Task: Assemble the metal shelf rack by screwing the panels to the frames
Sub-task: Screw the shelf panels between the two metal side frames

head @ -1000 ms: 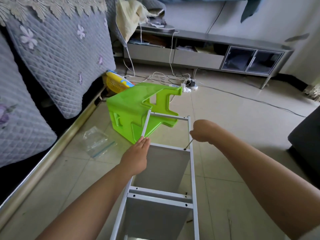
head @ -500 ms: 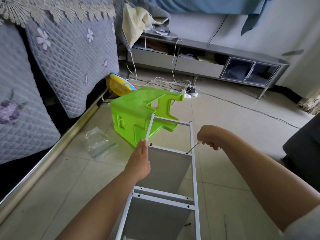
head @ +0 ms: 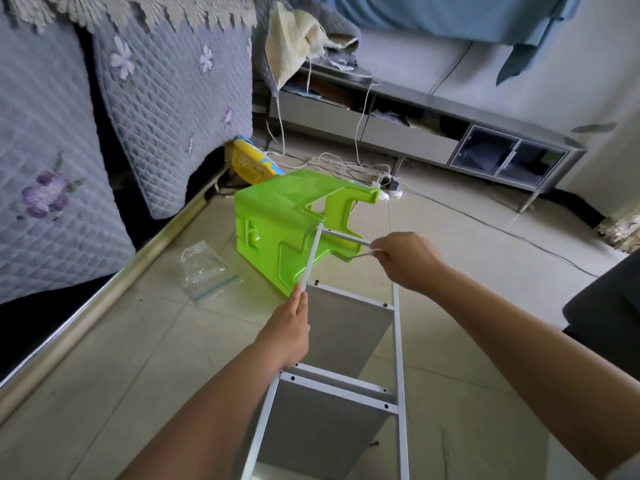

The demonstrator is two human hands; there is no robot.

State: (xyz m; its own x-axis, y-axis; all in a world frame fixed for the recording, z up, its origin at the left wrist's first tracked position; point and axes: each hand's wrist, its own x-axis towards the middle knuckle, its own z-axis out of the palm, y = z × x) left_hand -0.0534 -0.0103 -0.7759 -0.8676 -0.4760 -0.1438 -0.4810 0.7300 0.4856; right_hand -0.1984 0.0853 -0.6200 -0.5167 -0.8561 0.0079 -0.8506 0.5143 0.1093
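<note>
One head-worn wide-angle view only; no second view is given. The scene is seen from above, facing forward and down over both forearms. The rack (head: 349,341) is framed close at lower centre, the stool (head: 277,223) mid-frame, the cabinet (head: 433,133) far at top. Edges are bowed by the lens.

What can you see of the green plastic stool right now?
The green plastic stool lies tipped on its side on the tiled floor, its seat facing left and its cut-out legs pointing right. It looks like glossy moulded plastic with a recessed slot in the seat. The white rack frame crosses in front of it; whether they touch cannot be told. Neither hand touches it.
</note>
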